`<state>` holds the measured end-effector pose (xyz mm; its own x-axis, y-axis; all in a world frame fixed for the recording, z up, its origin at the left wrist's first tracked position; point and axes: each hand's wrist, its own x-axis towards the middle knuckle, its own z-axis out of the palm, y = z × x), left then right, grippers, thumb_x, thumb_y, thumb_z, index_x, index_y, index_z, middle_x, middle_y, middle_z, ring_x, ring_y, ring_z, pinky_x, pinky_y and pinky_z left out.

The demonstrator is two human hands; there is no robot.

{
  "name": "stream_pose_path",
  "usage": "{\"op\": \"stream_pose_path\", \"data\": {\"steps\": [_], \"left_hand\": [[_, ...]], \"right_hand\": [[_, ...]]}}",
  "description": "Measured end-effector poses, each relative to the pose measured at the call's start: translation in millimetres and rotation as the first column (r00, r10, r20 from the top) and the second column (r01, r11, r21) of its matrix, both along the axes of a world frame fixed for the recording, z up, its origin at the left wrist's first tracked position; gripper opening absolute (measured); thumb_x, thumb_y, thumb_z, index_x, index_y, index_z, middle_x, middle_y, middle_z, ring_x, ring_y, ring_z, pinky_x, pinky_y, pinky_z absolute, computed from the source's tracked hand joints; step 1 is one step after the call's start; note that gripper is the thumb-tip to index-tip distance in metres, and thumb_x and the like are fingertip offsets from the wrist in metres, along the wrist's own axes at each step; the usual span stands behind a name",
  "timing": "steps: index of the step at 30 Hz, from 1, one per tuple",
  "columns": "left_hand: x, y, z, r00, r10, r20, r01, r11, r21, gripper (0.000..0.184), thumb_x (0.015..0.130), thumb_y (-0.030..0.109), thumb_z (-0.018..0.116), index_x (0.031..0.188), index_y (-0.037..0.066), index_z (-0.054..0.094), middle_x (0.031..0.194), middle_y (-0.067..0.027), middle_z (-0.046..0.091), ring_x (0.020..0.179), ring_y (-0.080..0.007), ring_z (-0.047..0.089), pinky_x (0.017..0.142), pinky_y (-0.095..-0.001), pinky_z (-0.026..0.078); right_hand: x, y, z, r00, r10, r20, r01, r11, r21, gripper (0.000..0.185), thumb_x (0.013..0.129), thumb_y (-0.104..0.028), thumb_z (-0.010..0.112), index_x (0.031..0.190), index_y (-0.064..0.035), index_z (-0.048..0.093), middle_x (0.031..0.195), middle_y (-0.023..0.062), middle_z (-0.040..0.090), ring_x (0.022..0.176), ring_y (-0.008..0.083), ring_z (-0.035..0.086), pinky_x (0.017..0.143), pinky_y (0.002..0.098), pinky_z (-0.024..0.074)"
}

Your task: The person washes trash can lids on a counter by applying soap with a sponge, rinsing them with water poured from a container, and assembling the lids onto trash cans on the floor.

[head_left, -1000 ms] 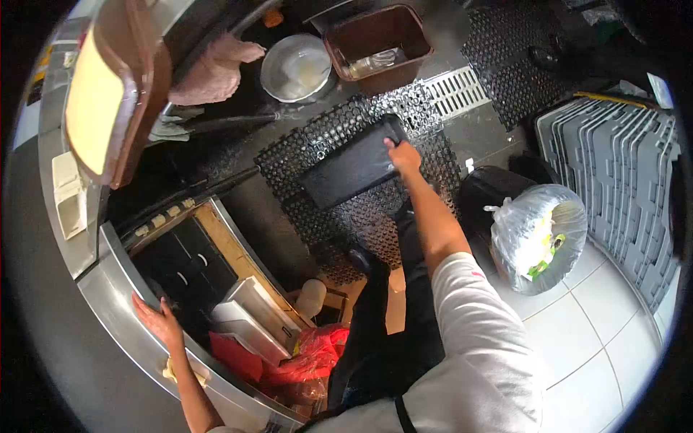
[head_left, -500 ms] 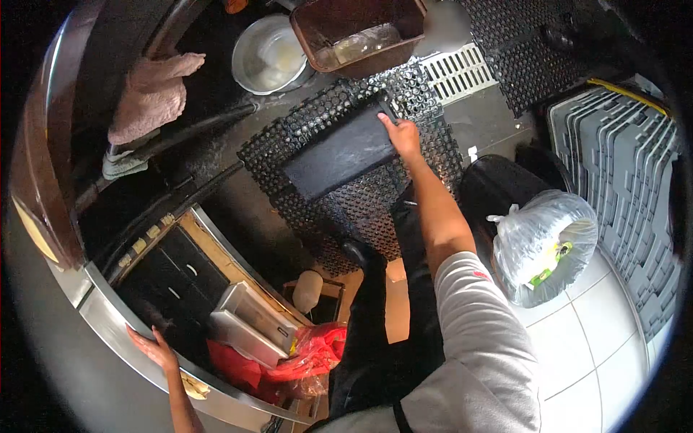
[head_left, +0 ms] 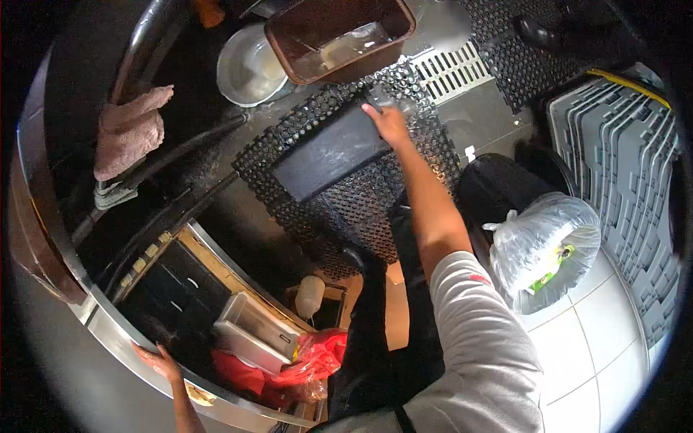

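Note:
A long black container (head_left: 328, 155) is tilted above the black rubber floor mat (head_left: 361, 216). My right hand (head_left: 390, 124) grips its upper right end, the thumb over the rim and the other fingers hidden below. On the metal counter edge (head_left: 123, 339) at the lower left rests my left hand (head_left: 160, 361), its fingers apart and holding nothing. Under that counter, an open compartment holds black drawers (head_left: 170, 289), a white box (head_left: 253, 335) and red plastic (head_left: 325, 353).
A brown bin (head_left: 343, 43) and a round metal bowl (head_left: 251, 68) are at the top. Pink cloth (head_left: 130, 133) hangs on the left. A bin with a clear bag (head_left: 530, 238) and stacked grey crates (head_left: 613, 180) stand right. Someone's black shoe (head_left: 538, 30) shows at the top right.
The view has shifted, and the brown bin and bowl now appear farther left. My right hand has moved slightly up and left with the black container. My left hand stays on the counter edge.

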<state>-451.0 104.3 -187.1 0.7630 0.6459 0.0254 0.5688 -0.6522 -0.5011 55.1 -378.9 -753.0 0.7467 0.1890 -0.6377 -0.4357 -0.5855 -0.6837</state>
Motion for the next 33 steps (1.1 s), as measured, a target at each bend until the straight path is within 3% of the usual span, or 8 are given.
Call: {"op": "stream_pose_path", "data": {"steps": [6, 10, 20, 24, 27, 30, 32, 33], "left_hand": [[-5, 2, -1, 1.0, 0.007, -0.016, -0.007, 0.999, 0.032, 0.076, 0.097, 0.022, 0.061, 0.157, 0.002, 0.019, 0.159, -0.0234, 0.026, 0.145, -0.0403, 0.03, 0.12, -0.0485, 0.024], [-19, 16, 5, 0.994, -0.071, -0.079, 0.076, 0.995, 0.058, 0.077, 0.096, 0.022, 0.061, 0.157, 0.001, 0.018, 0.16, -0.023, 0.026, 0.145, -0.0394, 0.03, 0.121, -0.0475, 0.023], [-15, 14, 1, 0.998, -0.029, -0.053, 0.034, 0.996, 0.078, 0.081, 0.094, 0.019, 0.062, 0.158, 0.003, 0.015, 0.162, -0.0202, 0.025, 0.147, -0.0374, 0.028, 0.122, -0.0453, 0.022], [-14, 13, 0, 0.998, -0.049, -0.026, 0.05, 0.997, 0.057, 0.08, 0.094, 0.017, 0.063, 0.158, 0.003, 0.016, 0.162, -0.0193, 0.026, 0.147, -0.0374, 0.03, 0.121, -0.0457, 0.024], [-11, 11, 1, 1.0, 0.002, -0.013, -0.001, 0.999, 0.052, 0.079, 0.094, 0.017, 0.063, 0.158, 0.003, 0.017, 0.161, -0.0197, 0.027, 0.146, -0.0376, 0.031, 0.121, -0.046, 0.025], [-10, 11, 1, 1.0, -0.01, -0.013, 0.011, 0.998, 0.056, 0.079, 0.094, 0.015, 0.063, 0.157, 0.003, 0.018, 0.16, -0.021, 0.028, 0.146, -0.0381, 0.031, 0.121, -0.0464, 0.024], [-10, 10, 1, 1.0, -0.029, 0.002, 0.029, 0.999, 0.044, 0.079, 0.094, 0.014, 0.063, 0.157, 0.003, 0.018, 0.16, -0.0216, 0.028, 0.146, -0.0386, 0.031, 0.121, -0.0468, 0.024], [-11, 11, 0, 0.999, -0.03, 0.018, 0.029, 0.999, 0.032, 0.079, 0.093, 0.013, 0.063, 0.157, 0.003, 0.018, 0.16, -0.0217, 0.028, 0.146, -0.0388, 0.031, 0.121, -0.047, 0.024]], "right_hand": [[22, -19, 37, 0.972, 0.013, -0.235, 0.04, 0.975, 0.218, 0.068, 0.085, -0.062, 0.069, 0.101, 0.0041, 0.072, 0.091, 0.0105, 0.073, 0.082, 0.021, 0.066, 0.081, 0.037, 0.0512], [47, -54, 25, 0.91, 0.081, -0.407, 0.019, 0.972, 0.236, 0.071, 0.085, -0.061, 0.07, 0.112, 0.0042, 0.068, 0.106, 0.0135, 0.071, 0.093, 0.023, 0.066, 0.088, 0.0365, 0.0505], [74, -90, 45, 0.805, 0.096, -0.586, 0.108, 0.947, 0.303, 0.065, 0.086, -0.053, 0.073, 0.119, 0.002, 0.065, 0.107, 0.0152, 0.071, 0.096, 0.0235, 0.069, 0.086, 0.0405, 0.0567], [70, -76, 97, 0.827, 0.129, -0.547, 0.053, 0.951, 0.304, 0.077, 0.086, -0.055, 0.072, 0.133, 0.0048, 0.056, 0.125, 0.0211, 0.065, 0.107, 0.0297, 0.067, 0.09, 0.0412, 0.055], [63, -76, 52, 0.83, 0.14, -0.54, 0.028, 0.957, 0.29, 0.081, 0.086, -0.054, 0.073, 0.136, 0.0054, 0.052, 0.131, 0.0218, 0.061, 0.115, 0.0302, 0.063, 0.092, 0.0407, 0.0542], [67, -60, 143, 0.806, 0.187, -0.561, -0.006, 0.951, 0.308, 0.097, 0.079, -0.065, 0.073, 0.142, 0.0038, 0.046, 0.144, 0.0217, 0.051, 0.133, 0.0329, 0.048, 0.107, 0.0464, 0.0414], [51, -55, 93, 0.846, 0.075, -0.528, 0.054, 0.973, 0.225, 0.099, 0.074, -0.068, 0.075, 0.142, -0.0005, 0.049, 0.147, 0.0208, 0.048, 0.14, 0.0351, 0.041, 0.112, 0.0493, 0.0365], [40, -49, 85, 0.901, 0.133, -0.414, -0.058, 0.98, 0.19, 0.094, 0.077, -0.065, 0.075, 0.14, 0.0006, 0.052, 0.139, 0.0203, 0.054, 0.131, 0.0329, 0.049, 0.105, 0.0463, 0.0422]]}}
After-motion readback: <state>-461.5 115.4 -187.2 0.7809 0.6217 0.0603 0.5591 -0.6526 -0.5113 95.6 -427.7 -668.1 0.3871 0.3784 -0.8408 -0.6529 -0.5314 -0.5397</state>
